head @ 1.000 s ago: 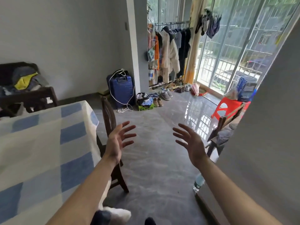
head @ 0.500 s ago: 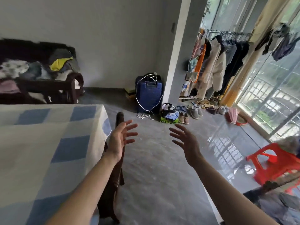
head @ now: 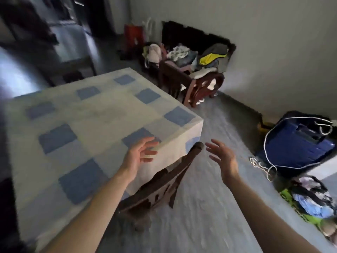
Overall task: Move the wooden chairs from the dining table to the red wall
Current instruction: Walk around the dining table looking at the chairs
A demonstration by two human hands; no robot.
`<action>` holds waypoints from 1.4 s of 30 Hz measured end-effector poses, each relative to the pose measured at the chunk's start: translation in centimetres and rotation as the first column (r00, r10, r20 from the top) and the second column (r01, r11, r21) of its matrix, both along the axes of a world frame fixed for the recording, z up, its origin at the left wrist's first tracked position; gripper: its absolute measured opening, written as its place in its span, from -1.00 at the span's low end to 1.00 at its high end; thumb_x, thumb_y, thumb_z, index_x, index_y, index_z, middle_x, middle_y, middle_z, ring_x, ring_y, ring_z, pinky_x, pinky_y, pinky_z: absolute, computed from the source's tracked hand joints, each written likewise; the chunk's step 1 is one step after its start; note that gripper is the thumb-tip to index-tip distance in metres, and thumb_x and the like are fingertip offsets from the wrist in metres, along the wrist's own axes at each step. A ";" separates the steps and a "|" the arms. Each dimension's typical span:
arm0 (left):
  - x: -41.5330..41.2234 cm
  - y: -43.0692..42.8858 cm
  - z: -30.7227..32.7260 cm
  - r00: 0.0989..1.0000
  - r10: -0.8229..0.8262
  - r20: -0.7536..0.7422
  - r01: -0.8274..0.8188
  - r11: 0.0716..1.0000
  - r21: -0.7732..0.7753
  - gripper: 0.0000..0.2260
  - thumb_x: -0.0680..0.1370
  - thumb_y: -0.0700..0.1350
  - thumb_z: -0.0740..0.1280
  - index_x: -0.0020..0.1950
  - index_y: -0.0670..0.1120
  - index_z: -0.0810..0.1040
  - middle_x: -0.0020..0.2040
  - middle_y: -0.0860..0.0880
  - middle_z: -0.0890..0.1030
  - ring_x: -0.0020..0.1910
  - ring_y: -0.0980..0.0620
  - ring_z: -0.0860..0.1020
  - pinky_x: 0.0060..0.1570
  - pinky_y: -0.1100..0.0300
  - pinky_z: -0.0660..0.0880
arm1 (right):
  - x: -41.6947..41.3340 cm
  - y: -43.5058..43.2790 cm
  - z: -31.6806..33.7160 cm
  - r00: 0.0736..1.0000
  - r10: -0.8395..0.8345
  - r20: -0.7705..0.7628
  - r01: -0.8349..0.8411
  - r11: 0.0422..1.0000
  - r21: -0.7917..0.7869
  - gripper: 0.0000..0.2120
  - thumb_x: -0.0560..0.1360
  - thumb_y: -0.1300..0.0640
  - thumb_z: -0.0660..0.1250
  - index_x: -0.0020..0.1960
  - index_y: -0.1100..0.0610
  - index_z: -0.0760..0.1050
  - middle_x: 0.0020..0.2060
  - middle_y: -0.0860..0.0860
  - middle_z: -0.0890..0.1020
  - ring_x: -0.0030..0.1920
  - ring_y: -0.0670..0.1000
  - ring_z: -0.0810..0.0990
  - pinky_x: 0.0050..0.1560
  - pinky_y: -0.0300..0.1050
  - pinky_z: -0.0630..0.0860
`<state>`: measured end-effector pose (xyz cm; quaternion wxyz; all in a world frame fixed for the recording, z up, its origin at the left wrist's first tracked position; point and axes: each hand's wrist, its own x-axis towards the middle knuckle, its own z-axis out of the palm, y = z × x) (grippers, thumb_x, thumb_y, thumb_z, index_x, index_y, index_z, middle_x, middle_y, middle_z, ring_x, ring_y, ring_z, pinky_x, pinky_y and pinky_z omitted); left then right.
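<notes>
A dark wooden chair (head: 164, 181) is pushed in at the near right side of the dining table (head: 91, 128), which wears a cream cloth with blue squares. Only the chair's backrest shows, blurred. My left hand (head: 140, 156) hovers open over the table's edge, just left of the backrest top. On the other side of the backrest top, my right hand (head: 222, 157) is open too, fingers spread. Neither hand touches the chair. A second dark wooden chair (head: 173, 77) stands at the table's far corner. No red wall is in view.
A dark wooden sofa (head: 204, 73) heaped with clothes stands against the grey wall. A blue suitcase (head: 299, 143) with a white cord lies at the right, with a pile of clothes (head: 310, 199) in front of it. A red bag (head: 134, 35) stands at the back.
The view has swung left and down, from the balcony and clothes rack to the table. Both open hands have come closer to the chair's backrest.
</notes>
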<state>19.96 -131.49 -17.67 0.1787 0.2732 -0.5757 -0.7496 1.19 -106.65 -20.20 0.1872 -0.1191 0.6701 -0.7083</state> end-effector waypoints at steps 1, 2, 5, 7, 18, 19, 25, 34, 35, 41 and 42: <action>0.8 0.4 0.1 0.998 0.056 0.015 -0.056 0.998 -0.014 -0.68 0.66 0.08 0.17 0.23 0.02 0.65 0.21 -0.05 0.72 -0.05 0.00 0.69 -0.14 0.13 0.54 | -1.2 -0.1 -0.3 0.999 0.046 0.003 -0.046 0.999 0.004 -0.58 0.54 -0.17 0.24 0.24 0.02 0.64 0.09 0.01 0.76 0.16 0.06 0.70 0.23 0.14 0.54; 1.8 0.9 0.1 0.992 0.120 0.031 -0.119 0.993 -0.025 -0.67 0.61 0.11 0.20 0.21 0.03 0.67 0.19 -0.03 0.73 -0.05 0.00 0.70 -0.16 0.16 0.55 | -2.3 -0.4 -0.5 0.996 0.090 0.002 -0.090 0.996 0.005 -0.65 0.58 -0.13 0.24 0.20 0.00 0.65 0.07 0.00 0.76 0.15 0.03 0.70 0.24 0.14 0.53; 5.1 2.4 -0.1 0.945 0.322 0.055 -0.319 0.946 -0.056 -0.67 0.56 0.13 0.21 0.14 0.05 0.69 0.13 0.02 0.75 -0.05 -0.01 0.69 -0.15 0.15 0.57 | -4.7 -1.6 -1.0 0.981 0.191 -0.017 -0.191 0.982 -0.006 -0.75 0.67 0.02 0.21 0.12 -0.01 0.67 0.04 -0.05 0.77 0.14 -0.04 0.70 0.29 0.14 0.46; 7.5 3.2 -0.9 0.899 0.430 0.081 -0.421 0.901 -0.106 -0.71 0.63 0.05 0.19 0.12 0.03 0.68 0.09 0.05 0.76 -0.05 -0.02 0.69 -0.11 0.12 0.55 | -5.6 -2.8 -1.4 0.969 0.242 -0.043 -0.242 0.970 0.004 -0.75 0.68 0.07 0.20 0.12 0.02 0.66 0.10 0.01 0.75 0.20 -0.02 0.67 0.35 0.15 0.40; 12.7 5.2 -6.8 0.691 0.722 -0.017 -0.720 0.686 -0.108 -0.73 0.69 -0.20 0.20 0.06 -0.21 0.70 -0.01 -0.15 0.77 -0.14 -0.03 0.72 -0.08 0.25 0.58 | -7.6 -7.0 -3.7 0.921 0.381 -0.075 -0.371 0.921 0.122 -0.74 0.64 0.16 0.27 0.12 0.27 0.68 0.09 -0.05 0.73 0.16 -0.15 0.62 0.31 -0.16 0.41; 12.6 5.0 -7.2 0.702 0.711 -0.022 -0.708 0.695 -0.130 -0.73 0.68 -0.21 0.20 0.04 -0.20 0.71 -0.03 -0.14 0.77 -0.13 -0.04 0.71 -0.05 0.24 0.58 | -8.0 -7.0 -4.0 0.921 0.384 -0.066 -0.374 0.919 0.130 -0.74 0.64 0.17 0.26 0.13 0.27 0.67 0.11 0.01 0.73 0.16 -0.11 0.63 0.30 -0.14 0.44; 12.2 5.5 -10.4 0.726 0.687 0.039 -0.675 0.721 -0.156 -0.75 0.64 -0.35 0.22 -0.05 -0.25 0.70 -0.07 -0.19 0.73 -0.04 -0.03 0.67 0.15 -0.01 0.49 | -9.7 -7.0 -6.6 0.909 0.414 0.047 -0.416 0.902 0.112 -0.76 0.64 0.21 0.27 0.16 0.25 0.67 -0.02 -0.06 0.77 0.03 -0.08 0.70 0.01 -0.30 0.56; 10.9 5.6 -12.9 0.530 0.846 0.057 -0.844 0.533 -0.056 -0.74 0.40 -0.16 0.38 -0.52 -0.06 0.54 -0.46 0.01 0.56 -0.27 -0.10 0.49 0.06 -0.04 0.40 | -9.8 -8.2 -8.7 0.878 0.356 0.319 -0.382 0.924 0.020 -0.77 0.48 0.27 0.36 -0.35 0.23 0.58 -0.44 0.04 0.61 -0.46 -0.04 0.59 -0.48 -0.21 0.52; 11.0 5.7 -13.0 0.517 0.854 0.067 -0.852 0.520 -0.055 -0.73 0.39 -0.15 0.38 -0.53 -0.06 0.53 -0.46 0.00 0.56 -0.28 -0.09 0.50 0.06 -0.04 0.41 | -9.7 -8.1 -8.7 0.883 0.336 0.326 -0.363 0.932 0.022 -0.78 0.42 0.26 0.37 -0.41 0.18 0.58 -0.47 0.02 0.60 -0.50 -0.04 0.56 -0.55 -0.22 0.47; 11.7 8.9 -13.6 0.460 0.885 0.074 -0.882 0.465 -0.079 -0.68 0.37 -0.29 0.30 -0.57 -0.05 0.46 -0.48 -0.05 0.53 -0.34 -0.06 0.51 -0.04 -0.02 0.45 | -9.0 -5.3 -9.5 0.911 0.288 0.295 -0.308 0.951 0.021 -0.75 0.35 0.36 0.30 -0.47 0.19 0.57 -0.49 0.08 0.57 -0.43 0.08 0.53 -0.41 -0.07 0.44; 11.8 9.7 -13.6 0.456 0.887 0.070 -0.885 0.460 -0.073 -0.66 0.38 -0.32 0.29 -0.58 -0.06 0.46 -0.49 -0.06 0.53 -0.36 -0.05 0.51 -0.07 0.00 0.46 | -8.9 -4.6 -9.6 0.913 0.289 0.288 -0.307 0.952 0.016 -0.76 0.37 0.39 0.27 -0.44 0.23 0.56 -0.46 0.12 0.56 -0.35 0.14 0.51 -0.28 0.00 0.44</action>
